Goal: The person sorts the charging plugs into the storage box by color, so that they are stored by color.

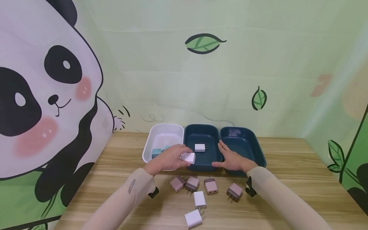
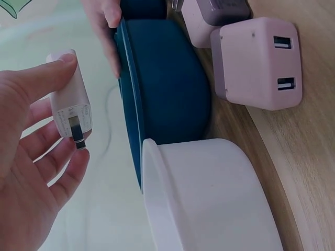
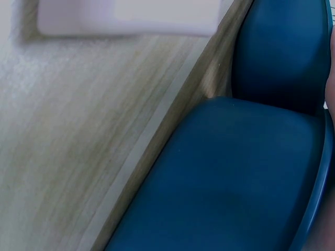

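Wooden table (image 1: 290, 159) beneath, held white charger (image 1: 188, 158) runs sideways, prongs (image 2: 77, 130) leftward

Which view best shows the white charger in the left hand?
Left wrist: the white charger is large, its printed prong end visible. Head shows it small, partly covered by the left hand; right wrist doesn't clearly show it.
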The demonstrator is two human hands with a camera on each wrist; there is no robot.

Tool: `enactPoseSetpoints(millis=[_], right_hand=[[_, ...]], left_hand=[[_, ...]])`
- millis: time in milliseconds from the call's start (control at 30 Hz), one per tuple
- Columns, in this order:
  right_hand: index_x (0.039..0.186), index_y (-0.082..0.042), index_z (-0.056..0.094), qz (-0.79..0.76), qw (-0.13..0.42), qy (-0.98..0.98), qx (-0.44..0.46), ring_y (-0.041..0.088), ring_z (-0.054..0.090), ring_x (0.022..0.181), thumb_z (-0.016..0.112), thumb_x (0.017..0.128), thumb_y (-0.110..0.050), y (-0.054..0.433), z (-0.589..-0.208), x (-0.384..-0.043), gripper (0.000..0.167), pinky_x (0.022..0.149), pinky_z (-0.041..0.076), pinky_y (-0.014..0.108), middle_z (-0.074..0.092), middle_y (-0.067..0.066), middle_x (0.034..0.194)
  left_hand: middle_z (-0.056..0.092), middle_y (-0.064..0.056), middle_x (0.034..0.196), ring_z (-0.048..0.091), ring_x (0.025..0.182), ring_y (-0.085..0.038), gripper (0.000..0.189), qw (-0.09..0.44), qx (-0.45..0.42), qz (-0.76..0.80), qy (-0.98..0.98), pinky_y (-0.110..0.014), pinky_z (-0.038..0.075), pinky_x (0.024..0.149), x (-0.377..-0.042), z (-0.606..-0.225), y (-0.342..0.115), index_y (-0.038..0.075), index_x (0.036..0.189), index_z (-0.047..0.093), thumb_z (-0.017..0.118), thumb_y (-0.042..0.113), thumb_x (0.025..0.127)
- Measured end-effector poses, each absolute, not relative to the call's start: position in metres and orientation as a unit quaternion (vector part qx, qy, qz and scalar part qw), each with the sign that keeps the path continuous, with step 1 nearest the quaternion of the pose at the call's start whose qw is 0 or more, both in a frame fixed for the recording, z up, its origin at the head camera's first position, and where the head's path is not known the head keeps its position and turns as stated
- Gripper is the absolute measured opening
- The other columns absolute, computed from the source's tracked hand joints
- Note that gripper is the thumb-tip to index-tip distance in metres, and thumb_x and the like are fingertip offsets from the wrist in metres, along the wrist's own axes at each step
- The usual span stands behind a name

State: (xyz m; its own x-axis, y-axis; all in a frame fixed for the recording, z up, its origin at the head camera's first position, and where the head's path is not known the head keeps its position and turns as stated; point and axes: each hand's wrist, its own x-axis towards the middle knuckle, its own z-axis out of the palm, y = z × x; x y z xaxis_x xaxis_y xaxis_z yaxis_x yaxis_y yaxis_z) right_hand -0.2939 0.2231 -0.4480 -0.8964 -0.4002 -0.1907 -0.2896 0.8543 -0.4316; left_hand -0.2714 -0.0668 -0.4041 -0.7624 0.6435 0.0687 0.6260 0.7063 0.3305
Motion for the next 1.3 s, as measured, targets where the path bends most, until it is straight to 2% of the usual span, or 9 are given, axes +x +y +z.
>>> enactPoseSetpoints(millis=[767,1300], right_hand=[[0.151,-0.004,0.007,-0.198,0.138,0.955,-0.173,0.042,0.019,0.137,0.060,0.081,-0.062,0.224,-0.453,-0.296,0.106,0.105,0.024,0.057,-0.006,0.010,0.158],[0.151,-0.002,0.008,-0.196,0.127,0.955,-0.185,0.040,0.020,0.138,0.061,0.083,-0.060,0.223,-0.451,-0.296,0.104,0.106,0.025,0.055,-0.003,0.013,0.157]], left_hand=[[0.058,-0.004,0.121,0.053,0.099,-0.015,0.044,0.021,0.341,0.168,0.925,-0.033,0.045,0.091,-0.296,-0.412,-0.044,0.015,0.125,0.059,0.069,0.033,0.086],[0.060,-0.004,0.122,0.054,0.100,-0.016,0.044,0.020,0.320,0.169,0.932,-0.033,0.045,0.092,-0.317,-0.425,-0.035,0.014,0.124,0.060,0.071,0.033,0.085]])
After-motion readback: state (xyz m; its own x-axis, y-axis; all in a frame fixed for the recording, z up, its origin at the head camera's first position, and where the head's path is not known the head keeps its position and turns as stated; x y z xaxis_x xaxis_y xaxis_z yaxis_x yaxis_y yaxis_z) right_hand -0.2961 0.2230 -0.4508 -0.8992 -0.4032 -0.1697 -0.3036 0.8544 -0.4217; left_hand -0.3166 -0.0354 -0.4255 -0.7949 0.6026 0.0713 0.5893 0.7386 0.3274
